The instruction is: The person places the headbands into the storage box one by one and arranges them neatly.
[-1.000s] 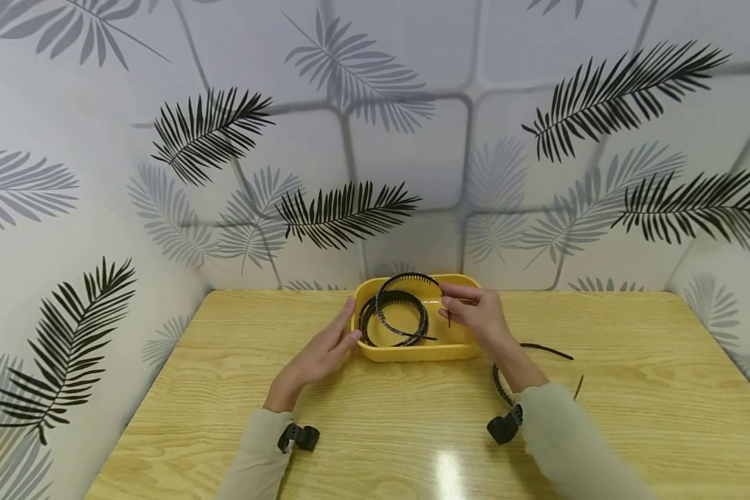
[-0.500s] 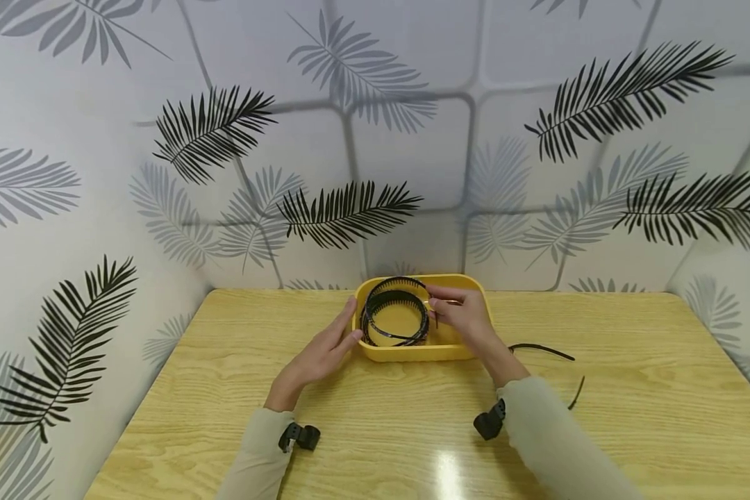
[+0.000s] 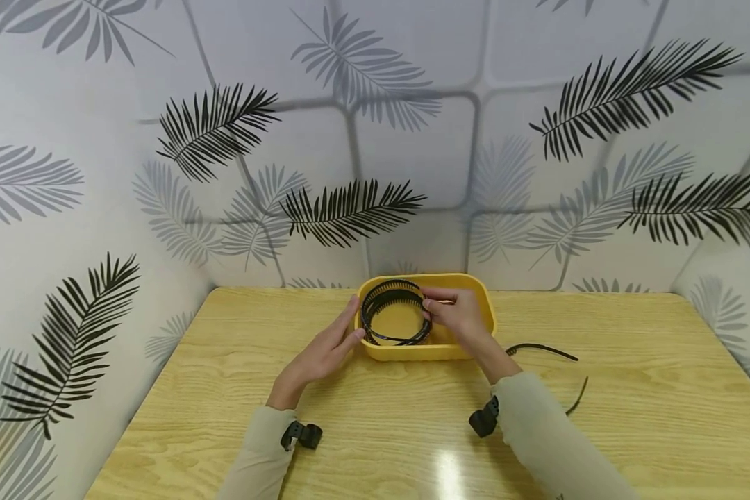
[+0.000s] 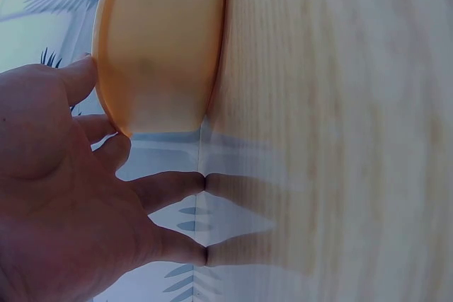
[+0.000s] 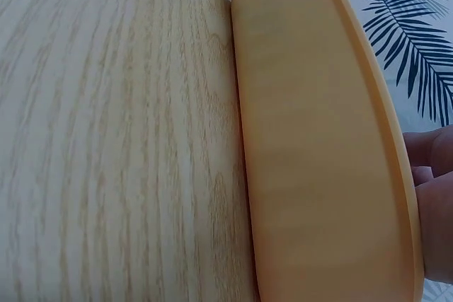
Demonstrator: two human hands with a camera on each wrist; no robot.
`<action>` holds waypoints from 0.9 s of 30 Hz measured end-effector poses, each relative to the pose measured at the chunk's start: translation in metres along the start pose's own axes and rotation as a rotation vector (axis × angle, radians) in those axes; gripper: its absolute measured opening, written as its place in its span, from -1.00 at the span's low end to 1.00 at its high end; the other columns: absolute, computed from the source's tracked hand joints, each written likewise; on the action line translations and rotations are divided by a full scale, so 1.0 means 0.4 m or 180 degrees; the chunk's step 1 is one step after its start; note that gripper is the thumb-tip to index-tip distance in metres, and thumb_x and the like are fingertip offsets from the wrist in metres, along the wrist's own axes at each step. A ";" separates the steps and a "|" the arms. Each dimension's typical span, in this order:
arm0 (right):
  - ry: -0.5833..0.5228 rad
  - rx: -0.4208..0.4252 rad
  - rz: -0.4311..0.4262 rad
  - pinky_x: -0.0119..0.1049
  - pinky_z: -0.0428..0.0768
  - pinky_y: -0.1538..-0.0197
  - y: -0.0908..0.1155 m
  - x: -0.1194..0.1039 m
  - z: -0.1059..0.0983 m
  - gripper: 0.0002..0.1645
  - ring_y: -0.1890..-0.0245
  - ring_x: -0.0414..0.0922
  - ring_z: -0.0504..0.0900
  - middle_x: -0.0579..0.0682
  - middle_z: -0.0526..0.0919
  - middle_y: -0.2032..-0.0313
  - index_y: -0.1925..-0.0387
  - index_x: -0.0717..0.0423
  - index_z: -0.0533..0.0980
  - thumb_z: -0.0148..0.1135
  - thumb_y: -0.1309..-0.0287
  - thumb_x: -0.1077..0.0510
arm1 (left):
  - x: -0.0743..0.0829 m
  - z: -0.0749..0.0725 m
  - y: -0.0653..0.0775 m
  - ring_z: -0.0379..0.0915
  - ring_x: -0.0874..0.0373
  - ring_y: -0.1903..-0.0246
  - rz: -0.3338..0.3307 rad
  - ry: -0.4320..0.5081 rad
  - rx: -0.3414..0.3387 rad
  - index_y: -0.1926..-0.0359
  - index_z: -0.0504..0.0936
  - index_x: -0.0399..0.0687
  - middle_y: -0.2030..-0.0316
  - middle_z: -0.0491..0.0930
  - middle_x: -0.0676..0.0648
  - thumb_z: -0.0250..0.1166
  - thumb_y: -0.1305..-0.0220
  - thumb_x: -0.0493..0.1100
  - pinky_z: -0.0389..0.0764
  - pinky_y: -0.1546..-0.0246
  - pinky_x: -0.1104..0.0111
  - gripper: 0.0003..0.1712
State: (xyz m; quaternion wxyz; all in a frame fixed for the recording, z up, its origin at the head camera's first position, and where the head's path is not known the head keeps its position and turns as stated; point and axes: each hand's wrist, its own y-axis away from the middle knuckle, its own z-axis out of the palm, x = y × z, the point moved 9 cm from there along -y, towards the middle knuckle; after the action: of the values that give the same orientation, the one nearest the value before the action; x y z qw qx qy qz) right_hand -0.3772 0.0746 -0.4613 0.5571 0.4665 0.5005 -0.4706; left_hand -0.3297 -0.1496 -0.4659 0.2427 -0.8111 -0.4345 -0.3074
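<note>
A yellow plastic bin point(image 3: 421, 353) stands on the table near the wall. Several black toothed headbands point(image 3: 395, 300) lie stacked in its left half. My right hand point(image 3: 459, 316) reaches over the bin's right side and pinches one end of the top headband, which rests close over the others. In the right wrist view the bin's front wall point(image 5: 318, 139) hides most of that hand. My left hand point(image 3: 319, 355) touches the bin's left end with fairly straight fingers. The left wrist view shows its thumb point(image 4: 79, 79) at the rim and two lower fingertips meeting the tabletop.
Another black headband point(image 3: 542, 348) lies on the wooden table point(image 3: 381, 430), right of the bin and partly hidden under my right forearm. A patterned wall point(image 3: 412, 153) rises directly behind the table.
My right hand has moved left and slightly down with the headband, bringing it from askew above the stack to nearly in line with it. The left hand has stayed at the bin's end.
</note>
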 end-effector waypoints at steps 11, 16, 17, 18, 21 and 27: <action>0.0126 -0.0010 0.0058 -0.25 0.74 0.09 -0.006 0.008 0.003 -0.59 0.35 -0.18 0.74 0.42 0.54 -0.23 -0.23 0.44 0.54 0.18 -0.39 0.45 | 0.000 0.001 0.000 -0.31 -0.04 -0.59 0.0021 0.0010 -0.0034 -0.64 -0.25 -0.21 -0.63 -0.29 -0.16 -0.08 -0.69 -0.06 -0.10 -0.55 0.04 -0.23; 0.0282 -0.0027 0.0059 -0.23 0.75 0.13 -0.005 0.005 0.002 -0.59 0.17 0.02 0.75 0.39 0.52 -0.26 -0.24 0.43 0.54 0.17 -0.41 0.43 | 0.001 0.000 0.000 -0.30 -0.04 -0.59 0.0027 -0.0006 -0.0019 -0.64 -0.23 -0.23 -0.63 -0.27 -0.17 -0.07 -0.69 -0.08 -0.10 -0.55 0.05 -0.23; 0.0364 -0.0017 0.0047 -0.23 0.76 0.14 -0.005 0.003 0.001 -0.60 0.11 0.09 0.73 0.37 0.53 -0.26 -0.23 0.41 0.55 0.18 -0.41 0.42 | 0.001 0.000 0.000 -0.30 -0.04 -0.59 0.0030 -0.0009 -0.0016 -0.64 -0.23 -0.23 -0.63 -0.27 -0.16 -0.07 -0.69 -0.08 -0.10 -0.55 0.06 -0.24; 0.0476 0.0000 0.0028 -0.22 0.76 0.16 -0.005 0.001 0.000 -0.61 0.05 0.14 0.71 0.34 0.55 -0.25 -0.23 0.38 0.57 0.19 -0.42 0.40 | 0.002 0.000 0.000 -0.30 -0.03 -0.59 0.0025 -0.0012 -0.0019 -0.64 -0.22 -0.22 -0.63 -0.28 -0.14 -0.07 -0.69 -0.08 -0.11 -0.55 0.07 -0.24; 0.0815 0.0055 -0.0019 -0.12 0.76 0.15 -0.005 -0.005 -0.004 -0.63 -0.03 0.20 0.67 0.26 0.60 -0.22 -0.21 0.28 0.62 0.22 -0.42 0.34 | 0.001 -0.001 0.001 -0.31 0.00 -0.59 0.0012 -0.0015 -0.0028 -0.64 -0.22 -0.20 -0.62 -0.28 -0.11 -0.07 -0.69 -0.08 -0.11 -0.56 0.11 -0.24; 0.1121 0.0085 -0.0073 0.01 0.75 0.15 -0.006 -0.013 -0.004 -0.64 0.20 0.06 0.73 0.24 0.64 -0.19 -0.19 0.21 0.65 0.24 -0.42 0.31 | 0.000 -0.001 0.003 -0.32 -0.01 -0.59 -0.0016 0.0005 -0.0048 -0.64 -0.23 -0.20 -0.63 -0.29 -0.13 -0.08 -0.69 -0.07 -0.11 -0.56 0.08 -0.24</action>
State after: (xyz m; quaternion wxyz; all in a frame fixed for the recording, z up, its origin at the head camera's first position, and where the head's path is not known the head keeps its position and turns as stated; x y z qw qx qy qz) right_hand -0.3799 0.0763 -0.4565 0.4491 0.5433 0.5894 -0.3945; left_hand -0.3289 -0.1506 -0.4656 0.2361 -0.8115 -0.4341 -0.3119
